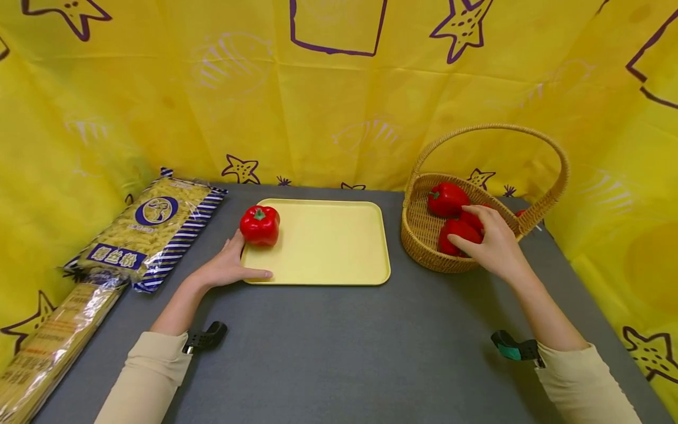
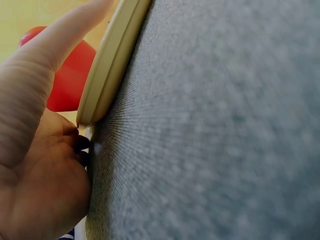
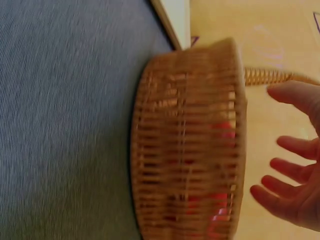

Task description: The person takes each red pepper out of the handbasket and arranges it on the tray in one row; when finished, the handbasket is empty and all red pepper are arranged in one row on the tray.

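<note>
My left hand (image 1: 228,265) rests at the near left corner of a pale yellow tray (image 1: 328,247), its thumb straight along the front rim and its fingers at the left side. A red bell pepper (image 1: 259,226) sits upright on the tray's left end, close to those fingertips. My right hand (image 1: 492,241) hovers over a wicker basket (image 1: 431,256) holding several red bell peppers (image 1: 448,199). In the right wrist view its fingers (image 3: 295,172) are spread, with nothing between them. It partly covers the peppers in the head view.
A bag of pasta (image 1: 153,229) lies left of the tray, with a long pack of noodles (image 1: 60,341) nearer the front. The basket's tall handle (image 1: 492,126) arches above its rim. A yellow patterned cloth (image 1: 318,118) hangs behind the grey table (image 1: 339,353).
</note>
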The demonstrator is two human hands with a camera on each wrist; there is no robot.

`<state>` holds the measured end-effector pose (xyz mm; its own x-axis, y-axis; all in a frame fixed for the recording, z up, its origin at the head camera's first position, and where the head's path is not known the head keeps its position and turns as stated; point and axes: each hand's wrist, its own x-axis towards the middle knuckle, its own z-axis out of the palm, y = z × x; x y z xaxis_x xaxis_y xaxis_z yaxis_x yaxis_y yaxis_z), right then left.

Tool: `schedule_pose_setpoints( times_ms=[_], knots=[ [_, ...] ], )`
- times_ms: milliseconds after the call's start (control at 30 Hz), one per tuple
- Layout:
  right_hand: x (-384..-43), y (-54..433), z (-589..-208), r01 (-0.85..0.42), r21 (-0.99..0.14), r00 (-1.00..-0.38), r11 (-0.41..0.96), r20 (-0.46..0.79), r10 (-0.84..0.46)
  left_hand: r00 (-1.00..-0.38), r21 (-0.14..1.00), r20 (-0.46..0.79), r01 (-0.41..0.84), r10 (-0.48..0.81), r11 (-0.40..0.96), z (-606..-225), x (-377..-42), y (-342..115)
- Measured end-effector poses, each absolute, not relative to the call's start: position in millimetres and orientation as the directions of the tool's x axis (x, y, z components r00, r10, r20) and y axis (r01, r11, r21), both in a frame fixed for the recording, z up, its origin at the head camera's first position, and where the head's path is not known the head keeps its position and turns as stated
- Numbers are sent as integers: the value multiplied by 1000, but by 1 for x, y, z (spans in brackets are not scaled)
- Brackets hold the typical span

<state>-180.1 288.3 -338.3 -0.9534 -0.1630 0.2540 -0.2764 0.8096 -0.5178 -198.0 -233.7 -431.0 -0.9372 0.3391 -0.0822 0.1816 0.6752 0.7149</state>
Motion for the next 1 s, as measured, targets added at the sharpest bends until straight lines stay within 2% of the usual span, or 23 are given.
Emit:
schedule_pose_setpoints(
  times_ms=[233, 633, 1000],
  knots=[
    [-185, 302, -342, -264, -439, -964, 859, 154, -217, -930, 639, -146, 172, 338, 750, -429, -189, -237],
    [-193, 308, -346, -233, -420, -967, 877, 2, -256, -909, 566, -169, 227, 382, 792, -428, -173, -240],
    [-203, 310, -346, -277, -406, -950, 871, -22, -313, -902, 602, -156, 236, 402, 763, -430, -164, -241]
  ],
)
